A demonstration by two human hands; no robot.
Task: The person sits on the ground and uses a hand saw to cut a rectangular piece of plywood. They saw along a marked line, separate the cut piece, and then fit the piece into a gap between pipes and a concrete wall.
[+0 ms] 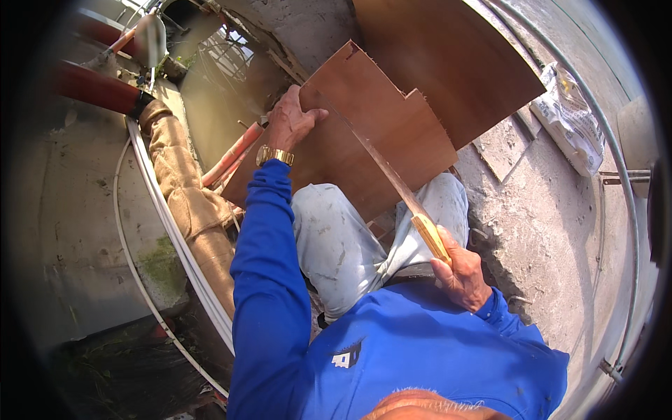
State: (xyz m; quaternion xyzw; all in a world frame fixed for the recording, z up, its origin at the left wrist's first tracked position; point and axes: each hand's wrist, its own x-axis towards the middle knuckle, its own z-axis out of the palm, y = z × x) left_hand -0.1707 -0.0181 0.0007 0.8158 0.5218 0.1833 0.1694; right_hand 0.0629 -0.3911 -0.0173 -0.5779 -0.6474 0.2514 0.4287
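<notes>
A brown plywood board (402, 136) with a stepped, notched edge rests slanting in front of my knees. My left hand (290, 122) grips its left edge, thumb lying over the face; some fingers are hidden. In my right hand (460, 274), fingers wrap round the straight yellow wooden handle of a handsaw (390, 175). The saw's long narrow blade runs up and left across the board toward my left thumb. Whether the teeth are in a cut cannot be made out.
A larger brown plywood sheet (448, 63) stands behind the board. At the left run a burlap-wrapped pipe (185, 189), white conduits (178, 241) and a red pipe (98, 89). On the right a white sack (570, 122) lies on rough concrete (532, 224) beside a curved grey pipe (625, 189).
</notes>
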